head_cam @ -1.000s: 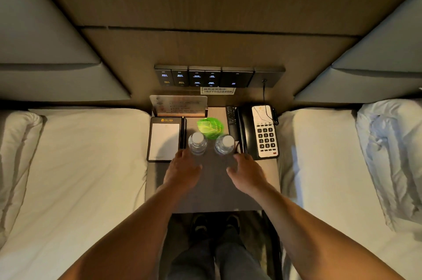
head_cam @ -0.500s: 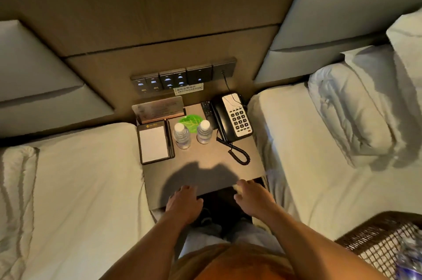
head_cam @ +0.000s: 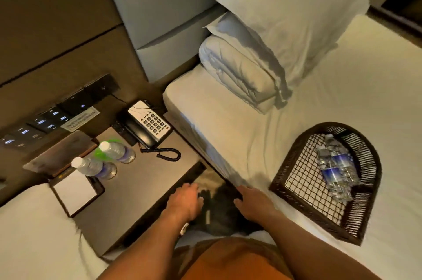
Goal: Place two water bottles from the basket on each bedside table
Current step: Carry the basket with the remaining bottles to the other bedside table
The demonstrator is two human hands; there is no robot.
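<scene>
Both your hands are empty. Left hand (head_cam: pixel 186 203) is palm down, fingers loosely spread, holding nothing, over the near edge of the bedside table (head_cam: pixel 146 188). Right hand (head_cam: pixel 254 205) is the same, open and relaxed, nothing in it, just off the table's corner at the edge of the right bed (head_cam: pixel 239 138). Dark gap between the two hands, blurred, can't tell what's down there

Two water bottles (head_cam: pixel 91 166) (head_cam: pixel 116 150) stand upright on the table, side by side and just about touching, white caps on. Green blur behind them, can't identify it. Notepad (head_cam: pixel 75 191) lies in a dark holder just left of the nearer bottle. Phone (head_cam: pixel 148 124) sits at the back right of the table, its coiled cord (head_cam: pixel 165 154) trailing onto the tabletop beside the farther bottle. Remote (head_cam: pixel 120 129) lies against the phone's left side. Switch panel (head_cam: pixel 52 117) on the wall behind

Basket (head_cam: pixel 328 218) rests on the right bed, near your right hand but apart from it. Clear bottles with blue labels (head_cam: pixel 335 166) lie in it on their sides; exact count unclear. Folded duvet (head_cam: pixel 237 76) and pillows (head_cam: pixel 294 5) stacked at the head of that bed
</scene>
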